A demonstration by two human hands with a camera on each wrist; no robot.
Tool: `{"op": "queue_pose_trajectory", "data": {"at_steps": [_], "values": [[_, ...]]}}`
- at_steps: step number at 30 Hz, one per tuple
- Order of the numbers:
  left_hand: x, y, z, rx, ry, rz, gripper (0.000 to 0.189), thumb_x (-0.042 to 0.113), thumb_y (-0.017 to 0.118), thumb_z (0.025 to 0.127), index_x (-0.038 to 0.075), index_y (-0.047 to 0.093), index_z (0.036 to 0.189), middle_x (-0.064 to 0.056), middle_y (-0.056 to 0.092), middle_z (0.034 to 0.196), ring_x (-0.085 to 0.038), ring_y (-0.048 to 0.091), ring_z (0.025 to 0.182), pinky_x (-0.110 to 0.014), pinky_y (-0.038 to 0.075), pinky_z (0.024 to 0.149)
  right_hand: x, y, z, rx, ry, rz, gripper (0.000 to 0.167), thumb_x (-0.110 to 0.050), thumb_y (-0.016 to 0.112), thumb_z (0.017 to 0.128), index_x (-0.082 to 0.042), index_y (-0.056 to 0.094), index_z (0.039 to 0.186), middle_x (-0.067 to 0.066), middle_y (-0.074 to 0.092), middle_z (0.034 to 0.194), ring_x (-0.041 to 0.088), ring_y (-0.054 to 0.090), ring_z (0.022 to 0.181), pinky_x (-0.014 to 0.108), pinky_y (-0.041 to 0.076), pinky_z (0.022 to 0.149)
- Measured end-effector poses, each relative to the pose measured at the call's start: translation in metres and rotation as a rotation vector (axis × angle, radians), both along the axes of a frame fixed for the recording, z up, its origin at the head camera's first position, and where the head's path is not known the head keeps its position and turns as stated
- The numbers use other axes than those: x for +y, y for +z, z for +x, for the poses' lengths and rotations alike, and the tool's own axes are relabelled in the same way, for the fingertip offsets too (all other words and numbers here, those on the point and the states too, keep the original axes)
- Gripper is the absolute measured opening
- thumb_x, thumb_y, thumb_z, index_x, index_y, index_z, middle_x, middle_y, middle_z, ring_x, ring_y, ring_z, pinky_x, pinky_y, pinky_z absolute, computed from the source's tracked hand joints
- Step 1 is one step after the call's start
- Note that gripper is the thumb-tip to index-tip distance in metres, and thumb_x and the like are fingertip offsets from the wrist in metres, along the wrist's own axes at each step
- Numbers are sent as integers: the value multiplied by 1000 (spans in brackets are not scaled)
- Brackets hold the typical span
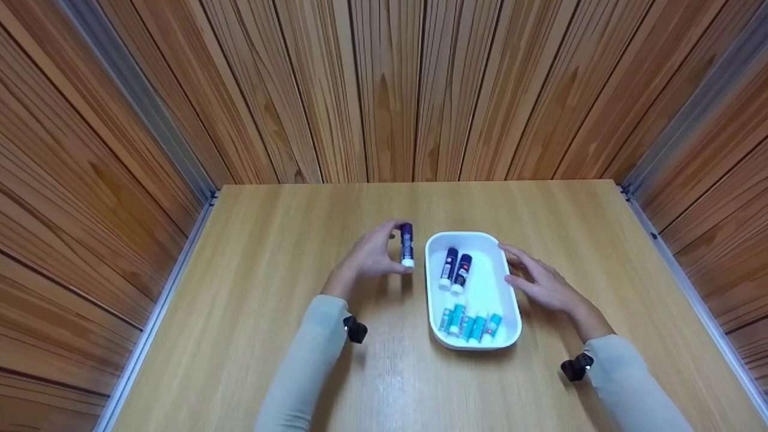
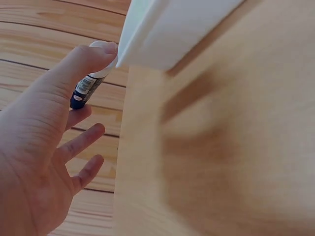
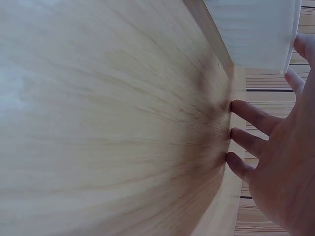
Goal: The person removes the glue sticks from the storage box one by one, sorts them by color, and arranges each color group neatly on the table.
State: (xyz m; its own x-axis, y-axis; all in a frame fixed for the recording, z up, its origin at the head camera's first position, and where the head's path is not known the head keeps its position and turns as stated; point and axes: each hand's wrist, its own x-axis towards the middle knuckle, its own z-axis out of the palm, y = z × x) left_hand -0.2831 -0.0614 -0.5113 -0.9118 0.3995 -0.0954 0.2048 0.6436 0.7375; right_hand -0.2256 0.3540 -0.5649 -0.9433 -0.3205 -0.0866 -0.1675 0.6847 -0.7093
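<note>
My left hand [image 1: 373, 251] pinches a dark purple glue stick [image 1: 407, 245] by its two ends, between thumb and a fingertip, above the table just left of a white tray [image 1: 430, 282]. In the left wrist view the thumb presses the white end of the glue stick [image 2: 84, 86], and the other fingers are spread. My right hand [image 1: 543, 285] is at the tray's right side, thumb and index fingertip at the rim, fingers extended. Inside the tray, two dark purple glue sticks [image 1: 462, 273] lie side by side toward the far left, and several smaller teal glue sticks [image 1: 478, 329] lie along the near end.
The tray stands on a light wood table [image 1: 270, 252], right of its middle. Plank walls [image 1: 390, 90] close in the back and both sides, with grey metal strips [image 1: 162, 312] along the side edges. A small black device [image 1: 355, 329] sits on each wrist.
</note>
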Motion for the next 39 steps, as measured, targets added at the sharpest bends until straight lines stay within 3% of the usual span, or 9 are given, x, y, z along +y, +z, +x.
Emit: {"op": "queue_pose_trajectory", "data": {"at_steps": [14, 23, 30, 39], "values": [[-41, -11, -3, -13, 35, -29, 103, 30, 99, 89, 26, 40, 173, -7, 47, 178, -38, 51, 162, -63, 46, 132, 1, 0, 0, 9, 1, 6, 72, -44, 59, 116, -33, 26, 180, 23, 45, 179, 55, 34, 169, 88, 23, 130], [-54, -25, -1, -39, 60, -22, 102, 30, 99, 88, 23, 42, 172, -7, 48, 176, -37, 51, 162, -62, 42, 136, 1, 1, 0, 6, -4, 18, 73, -46, 59, 116, -35, 25, 180, 23, 46, 178, 56, 35, 168, 88, 23, 130], [-62, -42, 1, -45, 72, -78, 103, 32, 101, 86, 23, 43, 171, -9, 51, 173, -33, 53, 158, -58, 37, 139, 0, 0, 1, 19, 2, 7, 73, -43, 60, 116, -32, 26, 180, 25, 48, 176, 56, 38, 167, 88, 24, 130], [-73, -48, 1, -59, 90, -134, 105, 31, 100, 87, 22, 41, 173, -13, 44, 179, -36, 44, 165, -59, 32, 142, 0, -2, -1, 33, 10, 1, 73, -40, 61, 116, -31, 26, 180, 24, 50, 175, 54, 40, 166, 88, 24, 130]]}}
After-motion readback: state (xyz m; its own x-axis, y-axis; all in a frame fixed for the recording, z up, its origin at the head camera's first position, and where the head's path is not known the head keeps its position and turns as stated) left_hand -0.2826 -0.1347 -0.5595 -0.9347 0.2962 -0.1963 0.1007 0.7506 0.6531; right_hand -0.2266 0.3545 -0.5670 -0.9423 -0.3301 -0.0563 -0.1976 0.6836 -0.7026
